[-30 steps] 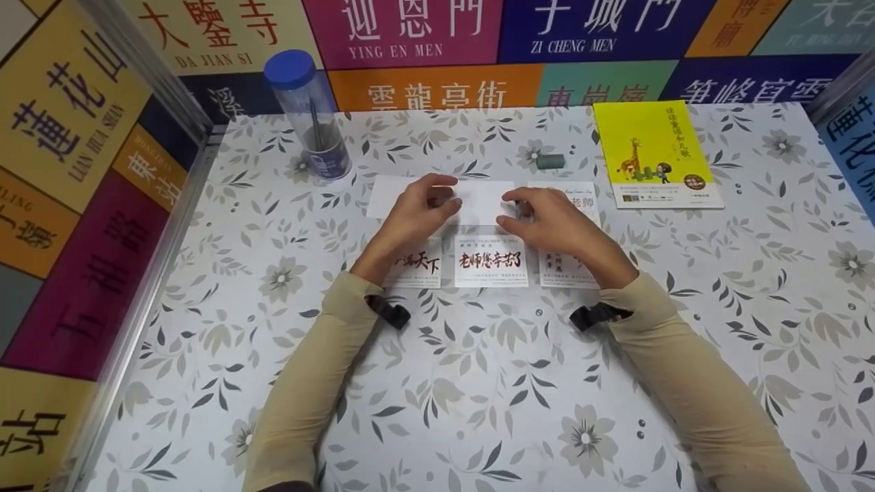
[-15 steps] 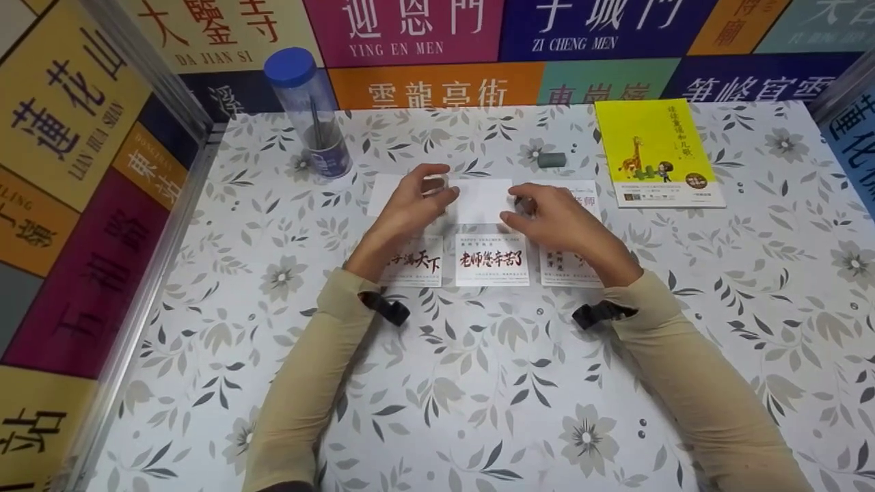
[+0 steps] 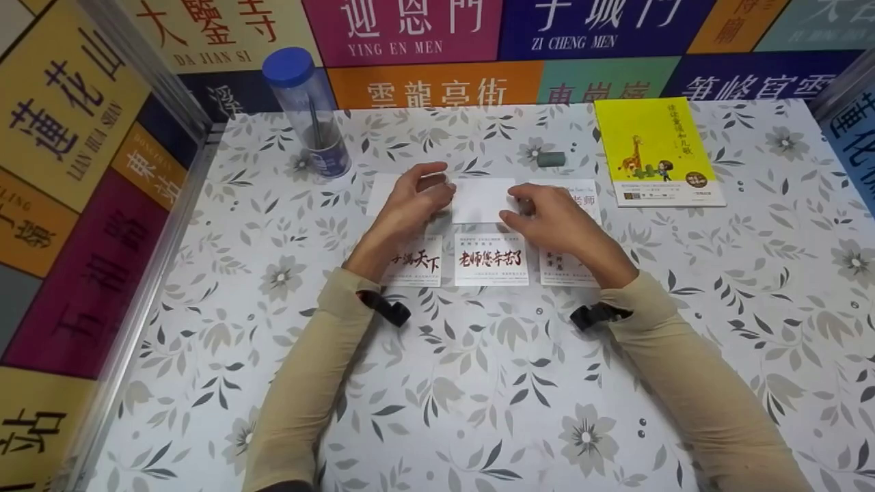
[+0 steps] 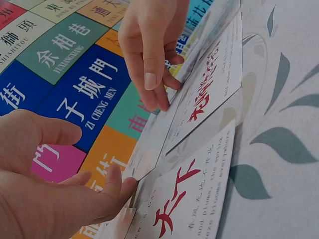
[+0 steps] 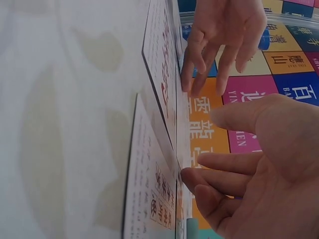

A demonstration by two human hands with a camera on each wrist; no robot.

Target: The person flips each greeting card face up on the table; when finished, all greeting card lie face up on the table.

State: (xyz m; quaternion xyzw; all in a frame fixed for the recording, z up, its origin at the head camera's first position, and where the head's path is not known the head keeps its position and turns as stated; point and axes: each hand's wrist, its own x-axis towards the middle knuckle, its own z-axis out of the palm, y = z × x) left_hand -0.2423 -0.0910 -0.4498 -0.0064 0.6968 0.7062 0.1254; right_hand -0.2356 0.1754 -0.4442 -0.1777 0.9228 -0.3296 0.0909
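Observation:
In the head view a blank white card [image 3: 484, 201] lies between my two hands, in the middle of the far row of cards. My left hand [image 3: 413, 201] is at its left side, thumb and forefinger apart. At its right side is my right hand [image 3: 552, 217], loosely bent, with fingertips by the card's edge. Both wrist views show relaxed fingers reaching down to the cards, with nothing pinched. Nearer lie a middle card [image 3: 492, 261] with red lettering, a left card [image 3: 418, 265] and a right card [image 3: 564, 270], the outer two partly covered by my hands.
Another white card [image 3: 381, 196] and a lettered card [image 3: 583, 199] flank the blank one. A clear blue-lidded tube [image 3: 307, 116] stands back left. A small green cylinder [image 3: 552, 159] and a yellow book [image 3: 649, 147] lie back right. Lettered panels [image 3: 437, 31] wall the table.
My left hand has shifted slightly left and away from me, its thumb drawing back from the blank card, whose left edge now shows clearly. My right hand has hardly moved.

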